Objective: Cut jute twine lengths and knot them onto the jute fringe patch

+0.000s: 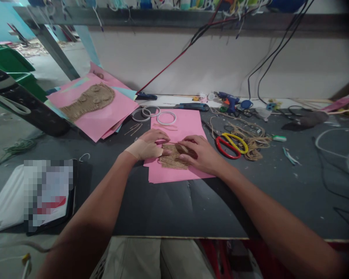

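Observation:
A flat brown piece made of rows of jute twine [174,158] lies on pink paper [189,123] in front of me. My left hand [149,145] rests at its left edge, thumb on the twine and fingers stretched along the top side; a tan wrap covers its wrist and part of the hand. Over the right part of the piece lies my right hand [202,153], with fingers spread and the thumb low on the rows. It hides the right end of the twine. Short twine pieces [165,127] sit just above the hands.
Right of the paper are red-and-yellow-handled scissors [231,145], tangled twine [257,143] and a blue glue gun [229,100]. Behind are tape rings [166,117] and a cutter knife [192,106]. At left stand a twine-covered shape [93,99] on pink sheets, a black cylinder [26,100] and a tablet [54,193].

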{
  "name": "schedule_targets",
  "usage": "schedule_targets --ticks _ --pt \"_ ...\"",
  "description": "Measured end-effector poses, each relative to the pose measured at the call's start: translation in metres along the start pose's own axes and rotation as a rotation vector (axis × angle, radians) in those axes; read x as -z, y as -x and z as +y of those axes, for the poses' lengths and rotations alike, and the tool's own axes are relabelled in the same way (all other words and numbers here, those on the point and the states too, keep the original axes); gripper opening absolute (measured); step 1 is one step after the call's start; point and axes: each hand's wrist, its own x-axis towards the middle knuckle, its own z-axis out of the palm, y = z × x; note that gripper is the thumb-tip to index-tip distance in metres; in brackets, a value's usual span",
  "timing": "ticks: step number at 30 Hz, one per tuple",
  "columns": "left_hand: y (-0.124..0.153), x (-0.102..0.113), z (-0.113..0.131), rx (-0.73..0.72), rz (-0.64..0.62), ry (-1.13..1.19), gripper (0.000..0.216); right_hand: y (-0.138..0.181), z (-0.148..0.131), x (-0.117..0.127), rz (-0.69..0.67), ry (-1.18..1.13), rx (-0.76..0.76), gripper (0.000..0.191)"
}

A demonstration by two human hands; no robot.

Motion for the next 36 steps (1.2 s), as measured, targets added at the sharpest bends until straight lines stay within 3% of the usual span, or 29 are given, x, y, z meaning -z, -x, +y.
schedule_targets --ticks 15,23,29,36 --pt "-0.001 -0.001 0.003 -0.002 0.041 0.026 0.019 0.001 0.002 0.000 0.009 0.039 0.009 0.039" --pt "0.000 -0.012 -0.005 0.064 0.071 0.189 0.031 0.000 0.005 -0.003 0.020 0.059 0.016 0.039" --pt "-0.001 -0.008 -0.004 -0.032 0.082 0.052 0.018 0.001 0.006 -0.004 0.023 0.043 0.007 0.038" --pt "-0.001 -0.006 0.001 0.026 0.064 0.053 0.015 0.002 0.009 -0.004 0.029 0.065 0.007 0.035"
